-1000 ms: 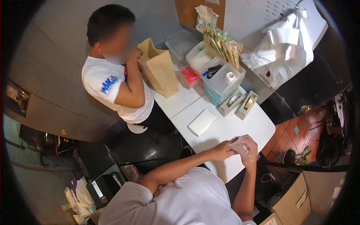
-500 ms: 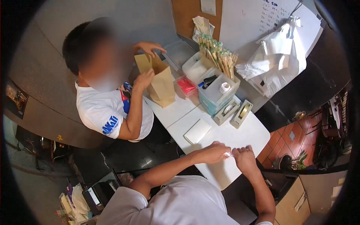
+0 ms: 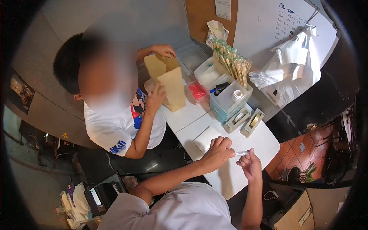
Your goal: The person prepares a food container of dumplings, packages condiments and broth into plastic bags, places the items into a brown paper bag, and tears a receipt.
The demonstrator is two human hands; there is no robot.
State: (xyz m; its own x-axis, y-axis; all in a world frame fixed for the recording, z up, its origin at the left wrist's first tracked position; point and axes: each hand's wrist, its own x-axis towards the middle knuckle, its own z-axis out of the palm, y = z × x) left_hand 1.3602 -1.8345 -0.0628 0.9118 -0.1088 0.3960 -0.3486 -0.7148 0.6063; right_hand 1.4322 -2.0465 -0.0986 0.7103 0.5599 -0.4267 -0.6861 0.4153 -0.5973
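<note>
The white bench [image 3: 262, 147] is long, and it has a rounded corner at the near right. Past its right edge stands a big white board [image 3: 255, 34], with white plastic bags [image 3: 295, 67] hanging on it. By the left edge, another person [image 3: 111, 132] has both hands on a brown paper bag [image 3: 174, 90], which stands near the far end with its top open. Clear boxes [image 3: 226, 111] sit by the right edge, and next come two tape holders [image 3: 252, 123]. A flat white pack [image 3: 206, 137] lies near the left edge.

The left hand [image 3: 219, 154] and the right hand [image 3: 251, 165] are up over the near end. Their fingers are closed, each pinching one end of some thin clear plastic [image 3: 241, 153] (it looks like a little see-through ribbon).

The work looks partway along: the plastic is held stretched and has not been put down. I cannot tell how much is left, or what is inside the paper bag.

Blue letters on the other person's sleeve look like "AKATI". The board has blue and dark handwriting, too small to read well.
</note>
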